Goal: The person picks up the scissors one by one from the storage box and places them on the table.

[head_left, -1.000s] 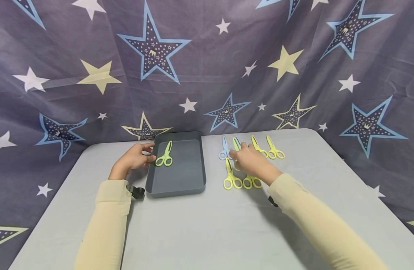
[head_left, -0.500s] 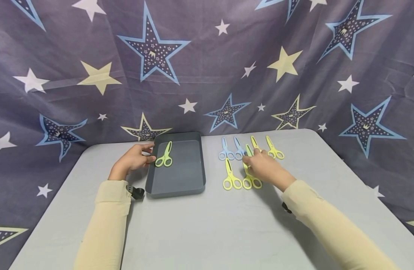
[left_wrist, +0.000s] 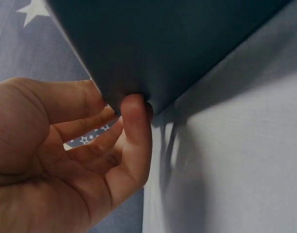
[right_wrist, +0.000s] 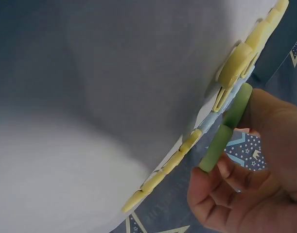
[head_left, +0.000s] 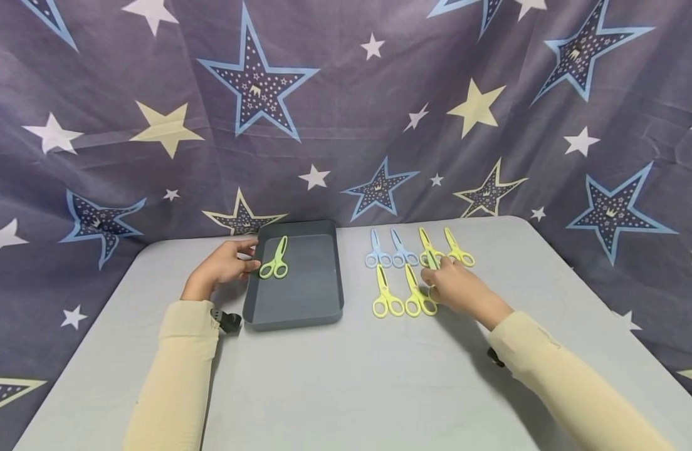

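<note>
A dark grey tray (head_left: 295, 294) lies on the left half of the table with light green scissors (head_left: 281, 250) inside. My left hand (head_left: 224, 263) grips the tray's left wall; thumb and fingers meet its corner in the left wrist view. On the right, my right hand (head_left: 459, 285) pinches another pair of green scissors (right_wrist: 226, 126) by the handles. These overlap the yellow scissors behind them in the head view, and the fingers partly hide them. Just left of this hand are two yellow scissors (head_left: 383, 294) side by side, blades pointing away.
Behind them a row holds two pairs of blue scissors (head_left: 374, 254) and two more yellow scissors (head_left: 459, 250), the latter beyond my right hand. A star-patterned cloth (head_left: 340, 125) hangs at the table's back edge. The grey-white tabletop (head_left: 346, 388) extends toward me.
My right hand has moved right and slightly toward me, carrying the green scissors away from the blue ones. Both blue scissors now show fully. The left hand and tray have stayed in place.
</note>
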`<state>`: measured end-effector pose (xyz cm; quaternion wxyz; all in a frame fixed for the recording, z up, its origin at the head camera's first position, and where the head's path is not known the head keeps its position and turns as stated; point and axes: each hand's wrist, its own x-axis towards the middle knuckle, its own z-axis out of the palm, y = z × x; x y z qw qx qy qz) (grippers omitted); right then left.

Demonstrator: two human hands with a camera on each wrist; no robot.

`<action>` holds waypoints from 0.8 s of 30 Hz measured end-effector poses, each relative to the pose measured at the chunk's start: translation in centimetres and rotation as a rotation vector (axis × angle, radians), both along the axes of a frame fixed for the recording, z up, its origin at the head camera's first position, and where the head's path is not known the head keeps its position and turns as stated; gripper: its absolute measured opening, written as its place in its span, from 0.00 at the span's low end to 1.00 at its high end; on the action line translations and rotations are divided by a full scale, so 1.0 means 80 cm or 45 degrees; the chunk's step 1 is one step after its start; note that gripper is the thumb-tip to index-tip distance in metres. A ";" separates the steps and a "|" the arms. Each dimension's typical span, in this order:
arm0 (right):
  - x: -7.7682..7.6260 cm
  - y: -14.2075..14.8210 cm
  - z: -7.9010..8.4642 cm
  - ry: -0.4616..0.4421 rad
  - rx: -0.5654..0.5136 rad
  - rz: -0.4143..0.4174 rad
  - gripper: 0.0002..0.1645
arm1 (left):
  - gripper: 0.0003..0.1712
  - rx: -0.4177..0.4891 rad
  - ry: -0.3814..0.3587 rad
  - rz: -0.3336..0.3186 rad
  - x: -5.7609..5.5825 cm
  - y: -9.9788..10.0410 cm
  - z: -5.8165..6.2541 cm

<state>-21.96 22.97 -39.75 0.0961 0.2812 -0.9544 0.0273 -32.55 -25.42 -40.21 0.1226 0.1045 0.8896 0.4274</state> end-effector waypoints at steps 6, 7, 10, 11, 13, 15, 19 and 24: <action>0.005 0.008 -0.006 -0.023 -0.022 -0.005 0.16 | 0.40 -0.002 0.012 -0.008 -0.001 -0.002 -0.002; 0.006 0.009 -0.007 -0.022 -0.025 -0.001 0.16 | 0.40 -0.003 0.012 -0.009 -0.001 -0.002 -0.002; 0.009 0.013 -0.008 -0.020 -0.040 0.009 0.16 | 0.40 -0.001 0.012 -0.011 -0.001 -0.001 -0.002; 0.010 0.014 -0.009 -0.017 -0.043 0.014 0.15 | 0.40 0.000 0.011 -0.012 -0.001 -0.001 -0.002; 0.012 0.017 -0.010 -0.017 -0.046 0.020 0.15 | 0.40 0.005 0.009 -0.012 -0.001 0.000 -0.002; 0.012 0.019 -0.011 -0.029 -0.038 0.012 0.15 | 0.40 0.004 0.012 -0.014 -0.001 0.000 -0.001; 0.011 0.021 -0.012 -0.056 -0.026 0.005 0.15 | 0.39 0.004 0.017 -0.018 0.000 0.000 -0.001; 0.014 0.022 -0.011 -0.077 -0.025 0.002 0.15 | 0.39 0.005 0.011 -0.012 0.000 0.000 0.000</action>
